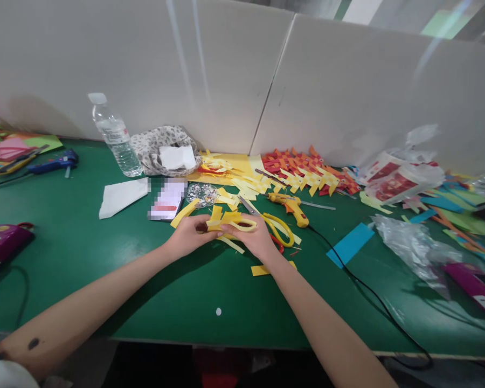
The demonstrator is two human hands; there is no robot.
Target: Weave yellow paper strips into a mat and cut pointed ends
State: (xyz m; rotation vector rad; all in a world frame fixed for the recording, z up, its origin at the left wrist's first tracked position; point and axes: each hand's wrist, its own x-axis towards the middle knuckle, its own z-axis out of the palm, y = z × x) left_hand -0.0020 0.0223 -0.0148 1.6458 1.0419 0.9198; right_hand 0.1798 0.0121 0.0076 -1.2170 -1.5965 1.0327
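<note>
In the head view, the left hand (192, 234) and the right hand (258, 237) meet over the green table (178, 302), thumbs and fingers closed on folded yellow paper (228, 217) between them. A pale strip of it curves into a loop against the right hand, and other ends stick up above the fingers. How firmly either hand presses, I cannot tell.

Just beside the right hand lie scissors (286, 237) with yellow handles (partly hidden by that hand), and beyond them a yellow glue gun (289, 205), its black cord (364, 285) running towards the near edge. A loose yellow piece (261, 270) lies near the right wrist. Past the left hand are a phone (173, 199), partly pixelated, and a clear dish (202, 194) of small black-and-white bits. Farther back, a water bottle (113, 132) stands tilted in the view beside a patterned cloth bag (145, 148), while red, orange and yellow woven paper pieces (293, 164) lie near the wall (210, 70)
</note>
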